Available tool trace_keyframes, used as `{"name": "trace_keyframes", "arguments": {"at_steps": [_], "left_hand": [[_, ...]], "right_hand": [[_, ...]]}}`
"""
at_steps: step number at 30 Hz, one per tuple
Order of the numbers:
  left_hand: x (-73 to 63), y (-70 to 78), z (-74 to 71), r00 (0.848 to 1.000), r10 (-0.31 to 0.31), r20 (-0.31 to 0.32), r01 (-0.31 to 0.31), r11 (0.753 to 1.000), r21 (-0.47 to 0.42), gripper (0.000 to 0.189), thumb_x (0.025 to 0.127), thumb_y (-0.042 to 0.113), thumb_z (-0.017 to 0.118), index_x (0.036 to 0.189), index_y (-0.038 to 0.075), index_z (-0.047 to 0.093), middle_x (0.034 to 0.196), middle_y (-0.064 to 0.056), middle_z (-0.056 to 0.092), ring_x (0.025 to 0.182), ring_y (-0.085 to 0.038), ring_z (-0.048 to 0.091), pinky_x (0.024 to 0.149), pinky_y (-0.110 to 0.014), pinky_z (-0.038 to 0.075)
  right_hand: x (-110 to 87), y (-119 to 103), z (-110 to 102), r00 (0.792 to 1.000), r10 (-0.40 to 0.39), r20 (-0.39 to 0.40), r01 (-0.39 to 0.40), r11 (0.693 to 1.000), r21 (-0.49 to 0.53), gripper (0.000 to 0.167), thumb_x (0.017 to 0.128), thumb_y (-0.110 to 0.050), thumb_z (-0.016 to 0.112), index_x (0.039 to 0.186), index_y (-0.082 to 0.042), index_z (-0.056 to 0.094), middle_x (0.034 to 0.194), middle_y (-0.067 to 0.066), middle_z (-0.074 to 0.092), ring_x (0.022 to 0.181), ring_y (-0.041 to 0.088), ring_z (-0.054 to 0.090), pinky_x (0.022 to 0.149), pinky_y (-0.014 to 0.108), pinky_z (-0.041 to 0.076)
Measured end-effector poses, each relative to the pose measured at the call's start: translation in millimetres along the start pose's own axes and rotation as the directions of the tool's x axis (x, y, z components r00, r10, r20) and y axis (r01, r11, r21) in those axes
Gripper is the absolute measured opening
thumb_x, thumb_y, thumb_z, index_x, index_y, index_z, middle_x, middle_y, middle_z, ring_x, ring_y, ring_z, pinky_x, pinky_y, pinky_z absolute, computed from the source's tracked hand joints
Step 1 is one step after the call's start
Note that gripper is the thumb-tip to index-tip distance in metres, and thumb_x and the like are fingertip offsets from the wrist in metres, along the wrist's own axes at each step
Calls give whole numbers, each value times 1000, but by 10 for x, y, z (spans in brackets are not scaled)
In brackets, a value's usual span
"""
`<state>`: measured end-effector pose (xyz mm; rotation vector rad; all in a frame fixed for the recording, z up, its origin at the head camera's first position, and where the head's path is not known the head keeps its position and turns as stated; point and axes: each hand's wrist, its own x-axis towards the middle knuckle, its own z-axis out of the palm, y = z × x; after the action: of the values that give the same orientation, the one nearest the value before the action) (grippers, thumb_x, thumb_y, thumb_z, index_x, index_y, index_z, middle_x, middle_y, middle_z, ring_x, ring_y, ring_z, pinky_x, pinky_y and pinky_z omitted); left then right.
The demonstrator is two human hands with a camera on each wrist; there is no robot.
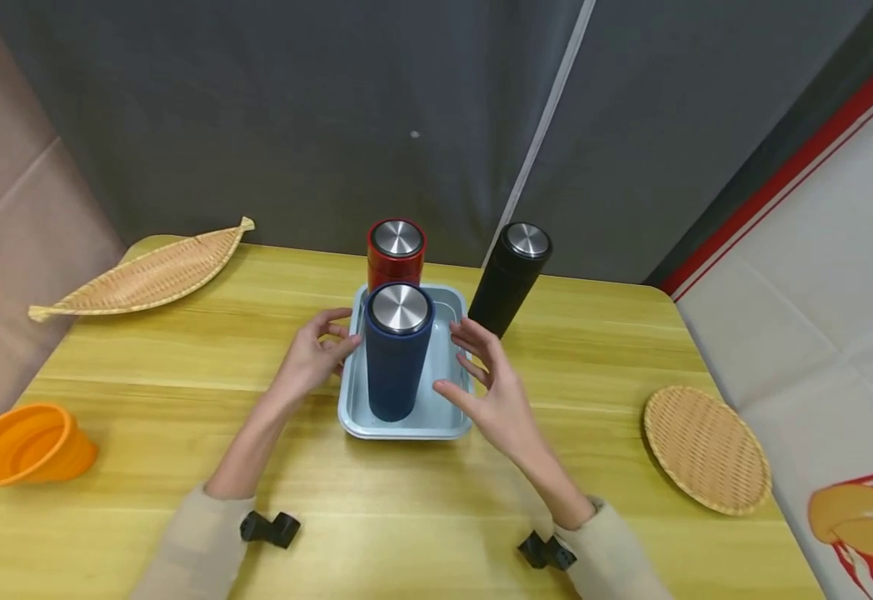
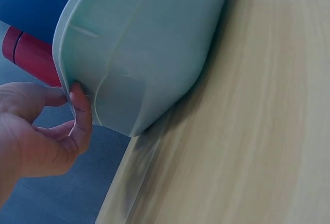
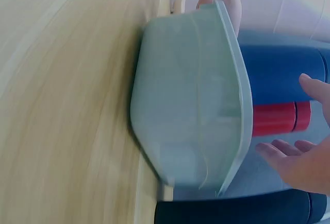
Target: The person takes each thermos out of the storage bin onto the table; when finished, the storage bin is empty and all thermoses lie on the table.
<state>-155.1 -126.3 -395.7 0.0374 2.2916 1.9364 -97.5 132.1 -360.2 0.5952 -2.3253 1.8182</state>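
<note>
A pale blue-grey tray (image 1: 436, 414) stands on the table with a blue thermos (image 1: 395, 375) upright in its front part. Behind that is a red thermos (image 1: 397, 268), its lower part hidden by the blue one. My left hand (image 1: 312, 353) pinches the tray's left rim; in the left wrist view the thumb lies over the edge and the index finger (image 2: 80, 110) beneath it. My right hand (image 1: 492, 398) holds nothing, its fingers spread beside the tray's right rim, near the blue thermos. A black thermos (image 1: 507, 283) stands right of the tray, just beyond the right hand.
A leaf-shaped woven basket (image 1: 155, 273) lies at the back left, and an orange cup-shaped container (image 1: 32, 446) sits at the left edge. On the right lies a round woven mat (image 1: 706, 450). A dark grey curtain (image 1: 294, 125) hangs behind the table.
</note>
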Motion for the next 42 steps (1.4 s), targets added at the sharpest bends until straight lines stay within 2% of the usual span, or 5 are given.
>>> {"name": "trace_keyframes", "arguments": {"at_steps": [9, 17, 30, 37, 42], "left_hand": [[-5, 6, 10, 1000, -9, -4, 9, 1000, 3, 50, 95, 10, 62, 140, 1, 43, 105, -17, 50, 60, -11, 53, 56, -33, 56], [5, 7, 35, 1000, -4, 0, 4, 1000, -7, 49, 95, 10, 62, 139, 2, 43, 105, -17, 50, 61, -12, 54, 55, -33, 56], [29, 18, 20, 1000, -10, 8, 10, 1000, 0, 51, 95, 12, 62, 141, 3, 42, 106, -17, 49, 60, -12, 53, 55, -34, 56], [10, 10, 16, 1000, -7, 3, 7, 1000, 0, 50, 95, 10, 62, 140, 2, 42, 105, -17, 50, 61, -12, 54, 55, -34, 56], [-7, 0, 13, 1000, -3, -2, 3, 1000, -14, 50, 95, 9, 62, 140, 1, 42, 104, -17, 50, 62, -12, 55, 54, -32, 56]], "right_hand": [[85, -31, 233, 996, 52, 67, -53, 999, 15, 83, 77, -4, 81, 146, -8, 34, 142, 11, 45, 128, 26, 46, 102, 39, 43], [95, 18, 374, 993, 85, 86, -82, 996, -34, 84, 76, -11, 84, 144, -9, 35, 139, 9, 46, 125, 25, 47, 101, 39, 45], [134, -11, 434, 995, 97, 11, -97, 995, -33, 75, 76, -8, 83, 138, -7, 42, 129, 11, 52, 117, 25, 53, 96, 40, 49], [131, -48, 411, 997, 79, -4, -79, 996, -29, 72, 73, 1, 82, 134, 3, 44, 127, 20, 53, 116, 33, 54, 94, 42, 50], [136, -80, 345, 998, 57, -17, -58, 998, -32, 72, 72, 0, 84, 134, 0, 47, 125, 15, 56, 112, 26, 57, 90, 35, 53]]}}
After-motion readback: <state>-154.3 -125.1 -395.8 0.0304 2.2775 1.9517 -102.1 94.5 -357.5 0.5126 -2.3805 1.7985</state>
